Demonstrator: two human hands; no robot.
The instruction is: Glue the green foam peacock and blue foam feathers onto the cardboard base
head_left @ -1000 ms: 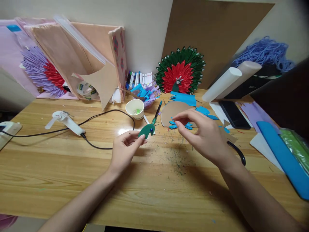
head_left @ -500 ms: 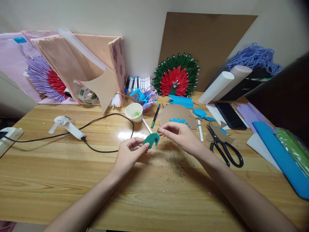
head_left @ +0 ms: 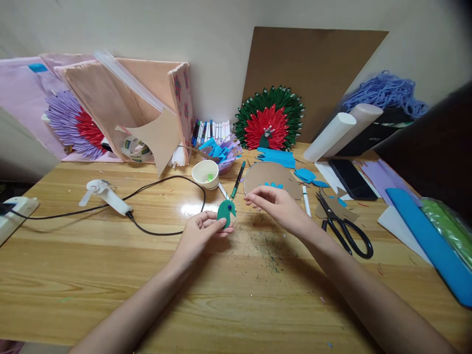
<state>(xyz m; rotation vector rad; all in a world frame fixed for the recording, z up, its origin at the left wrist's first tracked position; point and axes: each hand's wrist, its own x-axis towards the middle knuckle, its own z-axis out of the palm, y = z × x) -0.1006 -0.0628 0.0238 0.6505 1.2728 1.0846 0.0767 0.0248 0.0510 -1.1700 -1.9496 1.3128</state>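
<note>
My left hand (head_left: 201,230) pinches a green bird-shaped cutout (head_left: 223,213) by its lower end, thumb on top. A dark blue bead sits on the cutout like an eye, and a notch shows at its right side. To its right, a short way apart, my right hand (head_left: 275,204) hovers with thumb and forefinger pressed together at the tips. Anything between those tips is too small to make out. Behind this hand lies a round cardboard disc (head_left: 265,176) with blue petals, partly hidden. A white paper cup (head_left: 205,175) stands just beyond the cutout.
Black-handled scissors (head_left: 342,223) and a white marker (head_left: 306,200) lie to the right. A glue gun (head_left: 110,196) with a black cord lies left. A green marker (head_left: 238,179), blue cut pieces (head_left: 305,175) and a phone (head_left: 352,179) lie farther back. A red-and-green peacock (head_left: 269,120) leans against cardboard.
My right hand has drawn away from the cutout's upper edge, leaving a gap. The cutout has turned more upright and shifted slightly left in my left hand.
</note>
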